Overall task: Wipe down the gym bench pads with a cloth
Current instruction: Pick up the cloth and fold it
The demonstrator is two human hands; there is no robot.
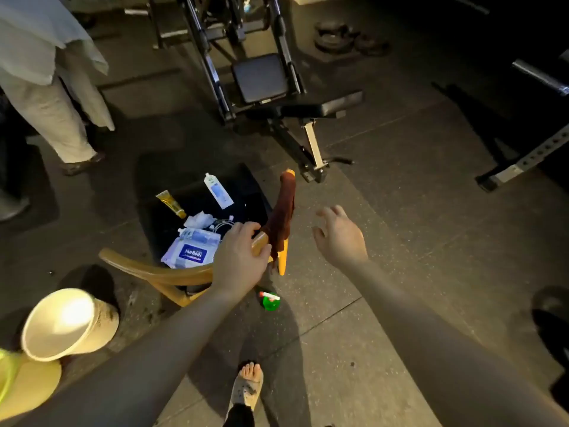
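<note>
A dark brown cloth [281, 217] hangs over the right armrest of a wooden chair [154, 272] in the middle of the view. My left hand [241, 257] rests on that armrest just left of the cloth, fingers curled over the wood. My right hand [338, 235] hovers to the right of the cloth with fingers spread and holds nothing. A black gym bench [326, 107] with a flat pad stands further ahead, and a square dark pad [260, 77] of another machine sits behind it.
The chair's black seat holds a wipes pack [192, 252], a white bottle [217, 191], a yellow tube [171, 204] and cables. A green bottle [271, 302] stands on the floor beneath. A person in light clothes [46, 72] stands at left. Weight plates [345, 38] lie behind; a rack [529, 158] is right.
</note>
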